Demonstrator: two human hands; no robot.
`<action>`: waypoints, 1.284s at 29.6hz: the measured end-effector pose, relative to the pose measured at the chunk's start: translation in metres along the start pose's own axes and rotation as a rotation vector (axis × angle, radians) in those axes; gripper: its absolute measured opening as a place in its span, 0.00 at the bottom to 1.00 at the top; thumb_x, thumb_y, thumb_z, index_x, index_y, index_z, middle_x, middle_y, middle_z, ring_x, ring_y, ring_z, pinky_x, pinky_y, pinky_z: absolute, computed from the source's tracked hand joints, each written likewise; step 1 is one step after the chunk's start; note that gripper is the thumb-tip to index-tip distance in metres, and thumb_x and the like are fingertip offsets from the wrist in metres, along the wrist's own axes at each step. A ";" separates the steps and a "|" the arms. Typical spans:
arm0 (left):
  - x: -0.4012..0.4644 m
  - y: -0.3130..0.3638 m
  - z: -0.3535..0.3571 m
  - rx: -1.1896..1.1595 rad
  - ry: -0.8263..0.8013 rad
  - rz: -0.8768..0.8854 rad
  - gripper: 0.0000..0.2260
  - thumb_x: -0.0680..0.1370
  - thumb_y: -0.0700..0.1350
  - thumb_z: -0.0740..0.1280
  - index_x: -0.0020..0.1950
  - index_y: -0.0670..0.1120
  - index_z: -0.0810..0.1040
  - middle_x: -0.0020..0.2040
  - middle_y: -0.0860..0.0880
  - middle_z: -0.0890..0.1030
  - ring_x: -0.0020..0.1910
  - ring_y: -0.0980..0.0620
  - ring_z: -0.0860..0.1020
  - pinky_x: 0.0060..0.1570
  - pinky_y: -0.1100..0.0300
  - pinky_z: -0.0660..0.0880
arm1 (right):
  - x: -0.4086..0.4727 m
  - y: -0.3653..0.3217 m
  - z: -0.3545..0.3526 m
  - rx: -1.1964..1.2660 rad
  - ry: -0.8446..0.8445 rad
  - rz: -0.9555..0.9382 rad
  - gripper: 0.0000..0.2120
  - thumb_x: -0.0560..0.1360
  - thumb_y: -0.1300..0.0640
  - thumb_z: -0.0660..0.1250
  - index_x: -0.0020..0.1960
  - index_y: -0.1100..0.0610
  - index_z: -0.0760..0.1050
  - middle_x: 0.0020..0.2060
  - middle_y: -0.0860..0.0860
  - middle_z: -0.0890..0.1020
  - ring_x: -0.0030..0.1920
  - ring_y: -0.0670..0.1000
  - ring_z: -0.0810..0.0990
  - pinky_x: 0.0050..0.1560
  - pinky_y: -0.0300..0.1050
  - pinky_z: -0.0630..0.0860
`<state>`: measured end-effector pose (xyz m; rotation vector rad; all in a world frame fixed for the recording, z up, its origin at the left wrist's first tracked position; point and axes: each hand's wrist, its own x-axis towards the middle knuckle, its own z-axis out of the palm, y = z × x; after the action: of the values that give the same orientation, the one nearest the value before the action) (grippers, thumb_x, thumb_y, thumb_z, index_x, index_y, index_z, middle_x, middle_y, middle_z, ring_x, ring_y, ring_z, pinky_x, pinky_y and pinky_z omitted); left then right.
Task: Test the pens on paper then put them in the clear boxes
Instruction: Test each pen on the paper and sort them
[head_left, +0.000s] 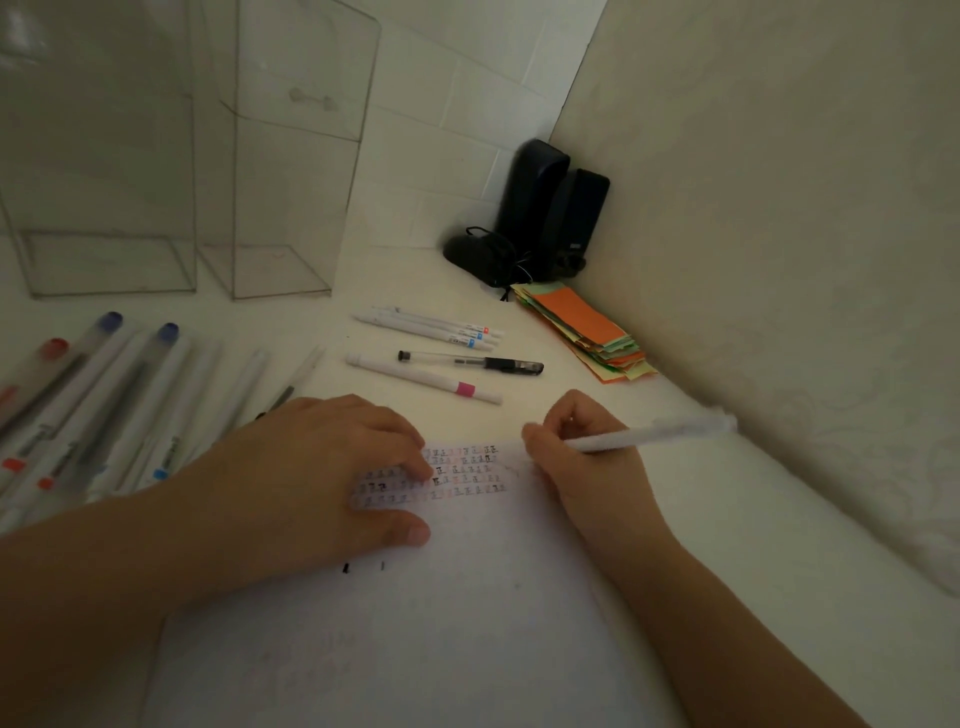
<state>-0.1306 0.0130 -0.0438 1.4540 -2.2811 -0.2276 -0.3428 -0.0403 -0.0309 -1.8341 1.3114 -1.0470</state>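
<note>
A white sheet of paper (467, 623) lies in front of me, with rows of small ink marks (467, 470) near its top edge. My right hand (582, 462) grips a white pen (654, 434), its tip down at the right end of the marks. My left hand (317, 467) rests flat on the paper, fingers spread over the marks' left part. Two clear boxes, one (98, 260) at far left and one (280, 270) beside it, stand at the back and look empty. Several capped pens (104, 405) lie at the left.
Three white pens (431, 327), a black pen (472, 362) and a white pen with a pink band (426, 379) lie beyond the paper. A stack of coloured paper slips (587, 332) sits by the right wall. Black speakers (550, 208) and a dark mouse (475, 254) fill the corner.
</note>
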 end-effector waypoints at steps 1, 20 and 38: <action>-0.001 0.000 0.001 0.012 0.021 0.020 0.28 0.65 0.74 0.49 0.53 0.62 0.76 0.54 0.67 0.74 0.54 0.65 0.72 0.53 0.65 0.65 | -0.001 -0.001 0.000 0.053 0.009 -0.005 0.10 0.71 0.60 0.69 0.34 0.57 0.70 0.26 0.51 0.75 0.25 0.42 0.69 0.26 0.33 0.66; -0.004 0.056 -0.017 -0.164 0.023 0.384 0.14 0.76 0.56 0.54 0.49 0.51 0.74 0.54 0.53 0.74 0.47 0.59 0.70 0.46 0.66 0.66 | -0.022 -0.012 0.030 -0.235 -0.206 -0.333 0.13 0.67 0.43 0.60 0.48 0.47 0.65 0.36 0.46 0.75 0.39 0.49 0.75 0.38 0.52 0.74; -0.006 -0.026 -0.022 0.291 0.066 -0.286 0.36 0.63 0.71 0.29 0.48 0.58 0.69 0.48 0.58 0.71 0.47 0.57 0.66 0.49 0.59 0.59 | -0.018 -0.015 0.013 -0.712 -0.351 -0.297 0.19 0.77 0.44 0.57 0.66 0.48 0.67 0.60 0.41 0.68 0.62 0.40 0.65 0.63 0.32 0.60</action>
<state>-0.0979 0.0087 -0.0345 1.9055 -2.1139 0.0731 -0.3278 -0.0186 -0.0288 -2.6563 1.3087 -0.3547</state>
